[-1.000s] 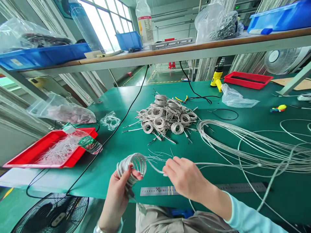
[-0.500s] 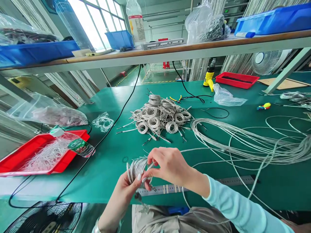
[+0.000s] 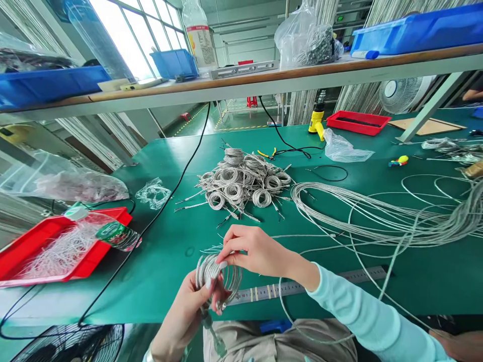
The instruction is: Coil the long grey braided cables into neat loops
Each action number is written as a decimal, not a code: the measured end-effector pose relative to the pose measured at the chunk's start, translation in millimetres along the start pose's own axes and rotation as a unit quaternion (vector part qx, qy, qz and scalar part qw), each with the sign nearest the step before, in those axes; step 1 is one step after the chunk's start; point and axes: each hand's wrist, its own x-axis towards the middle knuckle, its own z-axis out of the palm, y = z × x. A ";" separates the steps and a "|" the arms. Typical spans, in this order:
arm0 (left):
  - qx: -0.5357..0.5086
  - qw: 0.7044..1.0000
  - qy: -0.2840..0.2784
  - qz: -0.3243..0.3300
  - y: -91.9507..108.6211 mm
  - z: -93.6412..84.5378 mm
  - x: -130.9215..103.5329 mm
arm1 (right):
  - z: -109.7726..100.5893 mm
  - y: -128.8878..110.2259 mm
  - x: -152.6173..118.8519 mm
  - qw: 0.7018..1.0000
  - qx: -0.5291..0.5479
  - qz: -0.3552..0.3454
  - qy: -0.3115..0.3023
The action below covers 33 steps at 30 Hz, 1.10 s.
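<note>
Near the table's front edge, my left hand [image 3: 191,296] is closed around a coil of grey cable [image 3: 207,269], thumb across its loops. My right hand [image 3: 251,251] is pinched at the top of the same coil, fingertips against its strands. A connector-like end [image 3: 217,342] dangles below my left hand. Under and right of the coil lies a steel ruler [image 3: 271,290] with pale bands around it. Behind my hands rises a pile of small coiled cables [image 3: 241,183]. To the right spreads a large bundle of long loose cable [image 3: 362,216].
At left sit a red tray [image 3: 81,271] of thin white strips and a plastic bottle [image 3: 116,236]. A black cord [image 3: 151,226] crosses the table. Farther back are a yellow heat gun [image 3: 316,123], pliers [image 3: 267,153] and a red tray [image 3: 358,129]. A shelf [image 3: 241,83] spans above.
The coil has turned so its round opening now shows more. My right hand has shifted slightly up and left along it. The whole view has slid a little to the right.
</note>
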 end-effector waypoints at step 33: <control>0.013 1.000 -0.003 0.023 -4.7 7.8 5.0 | -9.9 -10.8 13.4 0.948 -0.208 -0.226 -0.089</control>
